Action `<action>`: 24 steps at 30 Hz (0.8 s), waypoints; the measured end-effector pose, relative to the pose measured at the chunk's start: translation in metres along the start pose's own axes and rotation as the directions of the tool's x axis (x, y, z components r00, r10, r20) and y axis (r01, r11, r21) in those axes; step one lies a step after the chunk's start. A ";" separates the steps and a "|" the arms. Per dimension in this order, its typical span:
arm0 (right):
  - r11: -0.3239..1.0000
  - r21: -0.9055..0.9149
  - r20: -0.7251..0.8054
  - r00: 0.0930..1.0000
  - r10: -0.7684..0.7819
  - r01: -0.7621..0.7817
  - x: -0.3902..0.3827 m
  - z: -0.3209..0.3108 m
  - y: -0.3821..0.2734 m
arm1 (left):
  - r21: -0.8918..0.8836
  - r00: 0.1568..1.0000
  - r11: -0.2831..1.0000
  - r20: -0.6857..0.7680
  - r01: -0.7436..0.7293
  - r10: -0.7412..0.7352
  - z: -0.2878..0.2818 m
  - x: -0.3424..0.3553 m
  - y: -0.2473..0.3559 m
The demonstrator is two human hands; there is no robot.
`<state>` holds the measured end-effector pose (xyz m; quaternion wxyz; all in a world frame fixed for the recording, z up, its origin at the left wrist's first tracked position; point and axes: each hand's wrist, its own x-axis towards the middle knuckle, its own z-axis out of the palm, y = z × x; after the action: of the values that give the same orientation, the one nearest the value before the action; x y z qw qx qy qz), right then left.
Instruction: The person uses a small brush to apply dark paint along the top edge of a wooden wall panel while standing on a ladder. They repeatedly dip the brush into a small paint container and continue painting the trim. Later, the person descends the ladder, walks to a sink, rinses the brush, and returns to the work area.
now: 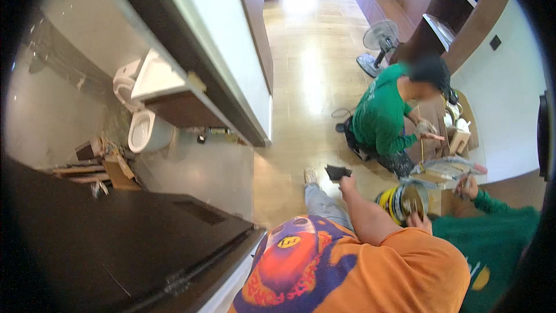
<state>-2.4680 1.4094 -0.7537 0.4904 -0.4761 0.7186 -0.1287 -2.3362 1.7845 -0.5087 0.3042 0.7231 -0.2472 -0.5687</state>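
Observation:
My right arm comes out of an orange short sleeve and reaches forward, low over the floor. At its end, the fingers of my right hand (347,185) are closed on a dark flat piece (337,172) with straight edges; its exact kind is unclear. My left hand does not show. Just to the right of my forearm stands a yellow and black bucket (389,204). A co-worker's hand (418,221) is at its rim, and some pale brown material lies inside. That person, in green, holds the other hand (467,188) near a sheet of clear plastic (449,169).
Another co-worker in green (379,113) kneels ahead to the right, by a box of tools (460,139). Behind stands a floor fan (380,37). On the left, past a dark door (133,243), are a toilet (142,130), a white basin (157,78) and scrap boards (87,171).

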 end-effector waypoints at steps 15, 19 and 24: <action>0.901 0.420 0.697 0.674 -0.245 -0.107 0.167 0.108 -0.548 | -0.236 0.969 0.970 -0.246 -0.053 -0.007 -0.288 0.376 0.311; 0.895 0.447 0.761 0.533 -0.369 -0.019 0.216 0.151 -0.661 | -0.547 0.957 0.798 -0.262 -0.252 0.122 -0.376 0.529 0.449; 0.881 0.473 0.715 0.590 -0.375 -0.014 0.275 0.156 -0.792 | -0.563 0.977 0.799 -0.098 -0.211 0.189 -0.464 0.673 0.611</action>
<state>-1.9153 0.8239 -0.4728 0.8317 -0.4351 0.3266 -0.1109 -1.7362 0.9613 -0.4423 0.5692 0.5792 -0.1350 -0.5677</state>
